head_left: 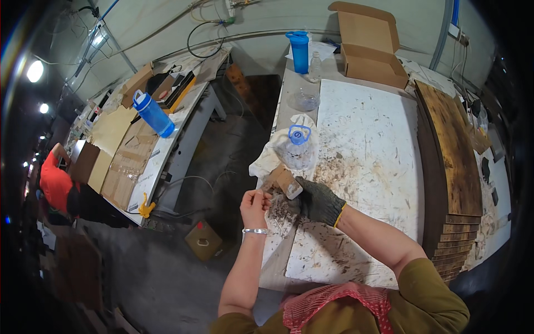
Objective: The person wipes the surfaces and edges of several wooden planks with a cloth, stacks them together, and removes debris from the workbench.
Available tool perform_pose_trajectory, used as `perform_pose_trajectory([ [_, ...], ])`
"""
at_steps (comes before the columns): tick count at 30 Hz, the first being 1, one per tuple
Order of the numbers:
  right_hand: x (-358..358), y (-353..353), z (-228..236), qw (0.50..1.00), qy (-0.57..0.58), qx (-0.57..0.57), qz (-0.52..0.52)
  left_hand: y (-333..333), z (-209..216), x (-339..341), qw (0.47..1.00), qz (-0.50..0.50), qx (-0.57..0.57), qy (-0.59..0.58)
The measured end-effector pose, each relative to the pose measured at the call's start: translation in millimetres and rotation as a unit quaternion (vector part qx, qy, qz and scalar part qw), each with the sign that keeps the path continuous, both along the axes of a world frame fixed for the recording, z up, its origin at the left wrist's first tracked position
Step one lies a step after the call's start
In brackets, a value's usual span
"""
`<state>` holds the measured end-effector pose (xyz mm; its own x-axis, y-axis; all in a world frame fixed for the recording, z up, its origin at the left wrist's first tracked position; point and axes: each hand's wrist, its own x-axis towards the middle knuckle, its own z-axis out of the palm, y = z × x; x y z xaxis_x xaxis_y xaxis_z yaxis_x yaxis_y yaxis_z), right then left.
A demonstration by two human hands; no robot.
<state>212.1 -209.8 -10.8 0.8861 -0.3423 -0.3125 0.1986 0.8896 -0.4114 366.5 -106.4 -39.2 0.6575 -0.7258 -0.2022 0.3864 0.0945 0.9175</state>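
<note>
My right hand (319, 201), in a dark knit glove with a yellow cuff, grips a small brown block (287, 182) with a pale lower end. It holds the block tilted above the near left part of the work table. My left hand (255, 207) is bare, with a silver bracelet at the wrist. Its fingers are curled and pinched close to the block's left side; what lies between them is too small to make out. Beneath the hands, dark crumbs and shavings (282, 214) lie scattered over the dirty white board (367, 133).
Beyond my hands stands a clear jug (298, 146) with a blue handle, on a whitish cloth (266, 161). A blue bottle (300, 53) and an open cardboard box (374, 64) are at the back. Stacked dark wooden boards (453, 150) edge the right side. A person in red (57, 181) is far left.
</note>
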Motion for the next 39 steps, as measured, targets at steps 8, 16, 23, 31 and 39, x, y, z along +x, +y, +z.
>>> perform_pose_trajectory([
  [8, 1.9, 0.1, 9.0, 0.999, 0.036, -0.006, -0.017, 2.7, 2.9, -6.1, 0.999, -0.009, 0.005, 0.041],
  [16, -6.2, -13.0, 17.1, 0.999, 0.026, -0.04, 0.012, 12.0, 24.6, 23.8, 0.977, 0.019, 0.003, -0.212],
  [23, 23.1, -17.7, 42.3, 0.597, 0.329, -0.727, -0.084, 3.3, 42.1, 23.0, 0.864, 0.007, 0.078, -0.498],
  [31, 20.4, -6.7, 41.1, 0.418, 0.346, -0.839, 0.049, -3.8, 46.0, 26.2, 0.806, 0.033, 0.062, -0.588],
  [39, 4.6, -31.3, 35.9, 0.93, 0.203, -0.303, -0.051, -4.1, 62.4, 26.3, 0.793, -0.015, 0.092, -0.603],
])
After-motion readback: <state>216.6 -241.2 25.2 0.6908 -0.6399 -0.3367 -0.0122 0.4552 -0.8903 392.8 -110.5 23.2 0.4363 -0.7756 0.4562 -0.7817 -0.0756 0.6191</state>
